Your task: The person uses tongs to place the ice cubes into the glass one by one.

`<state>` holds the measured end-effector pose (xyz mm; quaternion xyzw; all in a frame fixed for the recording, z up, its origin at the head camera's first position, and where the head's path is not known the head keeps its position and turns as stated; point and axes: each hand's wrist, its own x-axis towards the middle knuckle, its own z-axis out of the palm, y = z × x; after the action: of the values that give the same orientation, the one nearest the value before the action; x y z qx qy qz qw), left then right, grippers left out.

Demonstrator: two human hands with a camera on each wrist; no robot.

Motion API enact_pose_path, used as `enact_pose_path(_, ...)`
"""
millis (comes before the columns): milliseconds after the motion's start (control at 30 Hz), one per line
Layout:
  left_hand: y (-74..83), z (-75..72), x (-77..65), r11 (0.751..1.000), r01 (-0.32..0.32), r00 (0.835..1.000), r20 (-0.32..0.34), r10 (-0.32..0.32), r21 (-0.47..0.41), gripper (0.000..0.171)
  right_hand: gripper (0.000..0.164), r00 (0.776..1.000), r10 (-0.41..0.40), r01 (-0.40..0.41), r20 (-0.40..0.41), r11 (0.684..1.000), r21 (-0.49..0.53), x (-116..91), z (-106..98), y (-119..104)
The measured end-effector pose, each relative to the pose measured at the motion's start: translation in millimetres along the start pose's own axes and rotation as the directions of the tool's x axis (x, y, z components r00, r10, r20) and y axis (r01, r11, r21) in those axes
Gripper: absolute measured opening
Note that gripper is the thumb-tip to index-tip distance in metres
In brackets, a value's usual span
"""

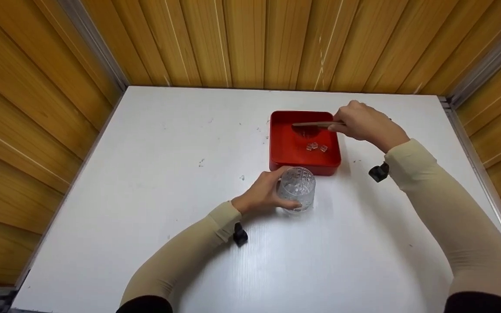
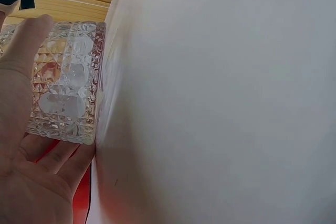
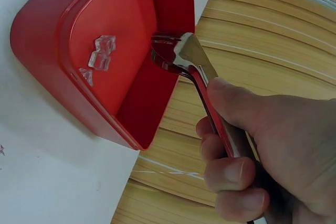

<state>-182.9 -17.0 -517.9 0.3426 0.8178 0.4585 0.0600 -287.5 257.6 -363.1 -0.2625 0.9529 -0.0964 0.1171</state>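
In the head view my left hand [image 1: 261,191] grips a clear cut-glass tumbler [image 1: 299,188], thumb on the near side and fingers behind it. The tumbler stands upright, close to the front of a red square tin [image 1: 305,169]. Its faceted wall fills the left part of the left wrist view. My right hand [image 1: 365,124] holds metal tongs [image 3: 197,69] over the tin's far right side, fingers curled round the handles. The tongs' tips reach inside the tin, near its wall. Several clear cubes [image 1: 313,146] lie on the tin's floor.
The white table [image 1: 168,174] bears a few tiny clear bits [image 1: 201,162] left of the tin. Wood-patterned panels [image 1: 242,43] rise behind the table and along both sides. Small black cameras [image 1: 379,172] are strapped to both wrists.
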Motion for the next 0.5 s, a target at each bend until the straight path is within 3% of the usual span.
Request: enact_pose_path(500,1.9,0.1,-0.4,1.000,-0.001,1.000,-0.004,0.001,0.008,0.085,0.021,0.978,-0.162,0.156,-0.132,0.986,-0.051,-38.0,0.6,-4.8)
